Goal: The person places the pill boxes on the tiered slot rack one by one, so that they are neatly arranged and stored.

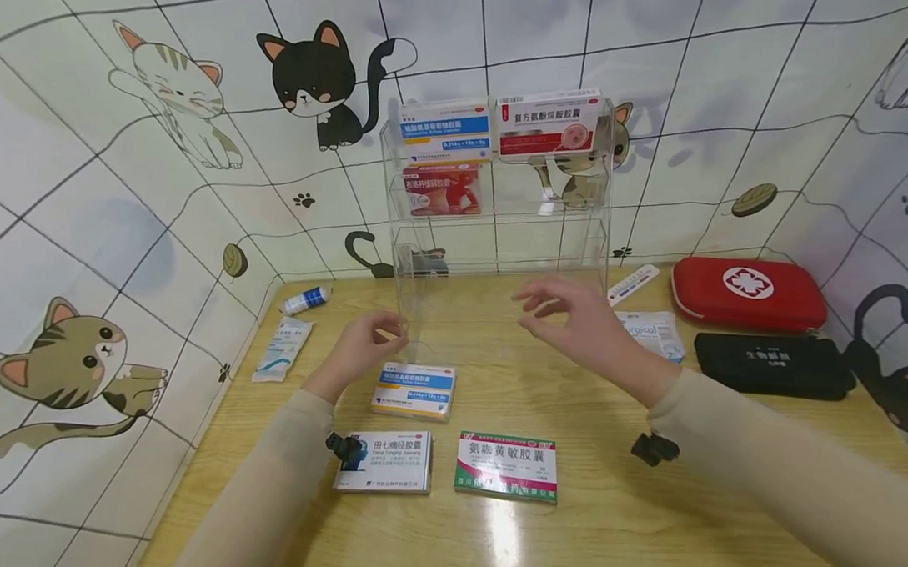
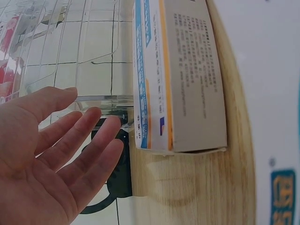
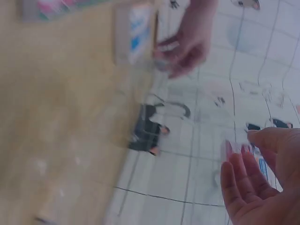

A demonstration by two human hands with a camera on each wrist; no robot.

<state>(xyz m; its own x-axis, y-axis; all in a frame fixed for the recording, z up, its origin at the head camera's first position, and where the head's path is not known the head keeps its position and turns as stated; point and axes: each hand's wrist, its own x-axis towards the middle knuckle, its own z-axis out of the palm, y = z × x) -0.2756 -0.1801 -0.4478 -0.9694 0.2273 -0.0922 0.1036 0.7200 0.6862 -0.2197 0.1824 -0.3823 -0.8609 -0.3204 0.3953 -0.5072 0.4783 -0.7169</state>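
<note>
My left hand [image 1: 367,340] is at the lower left of a clear acrylic rack [image 1: 400,231], just behind a blue-and-white medicine box [image 1: 414,391]. In the left wrist view its fingers are loosely bent with nothing between them, beside that box [image 2: 197,84]. Whether a fingertip touches the rack cannot be made out. My right hand [image 1: 569,317] hovers empty in front of the rack's right side, fingers relaxed. On the rack's shelves stand another blue-and-white box [image 1: 446,135], a red-and-white box [image 1: 548,127] and a red box [image 1: 442,191].
Nearer on the table lie a white box [image 1: 388,463] and a green-and-pink box [image 1: 507,467]. At left are a small tube [image 1: 306,300] and a sachet [image 1: 282,349]. At right are a thermometer [image 1: 634,283], a mask packet [image 1: 653,334], a red case [image 1: 749,306] and a black pouch [image 1: 774,370].
</note>
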